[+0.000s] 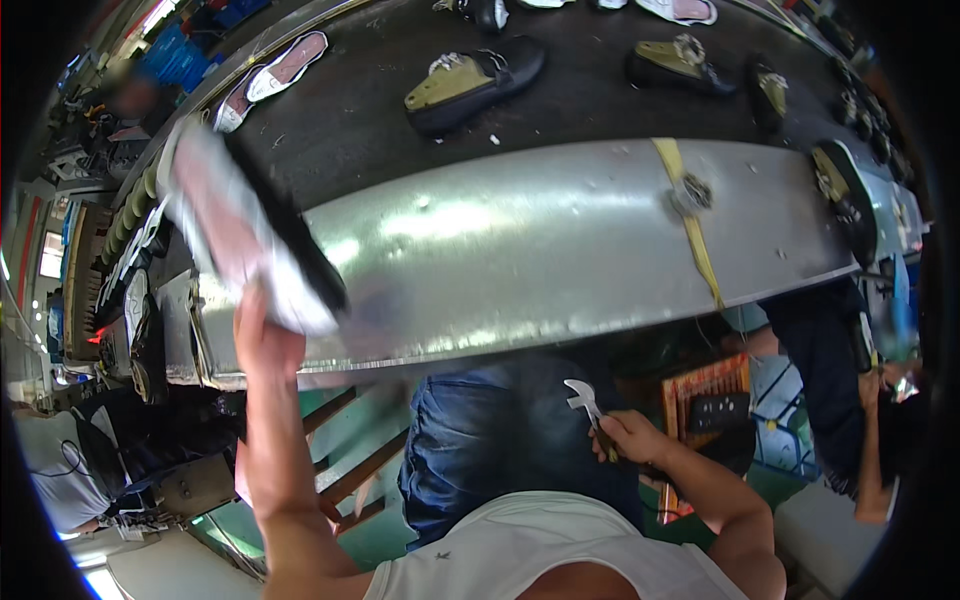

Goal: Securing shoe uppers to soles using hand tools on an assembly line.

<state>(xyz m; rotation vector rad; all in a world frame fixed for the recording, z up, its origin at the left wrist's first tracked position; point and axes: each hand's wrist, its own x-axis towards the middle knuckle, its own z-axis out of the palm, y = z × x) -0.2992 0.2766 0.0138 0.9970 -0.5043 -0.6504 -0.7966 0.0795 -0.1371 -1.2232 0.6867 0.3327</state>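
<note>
A white shoe (225, 215) with a pinkish insole and a black side is tilted over the left end of the metal ledge, smeared by motion. My left hand (268, 335) is closed on its near end, the thumb along the rim. Lower right, in front of my lap, my right hand (632, 438) grips silver lasting pincers (582, 396). Their curved beak points up and to the left, away from the ledge. The pincers touch neither the shoe nor the ledge.
A bare metal ledge (520, 240) crosses in front of me, with a yellow strap (695, 240) over it. Beyond lies a black belt (360, 130) carrying black shoes (470, 85) and white shoes (288, 68). Other people sit at left (60, 470) and right (870, 440).
</note>
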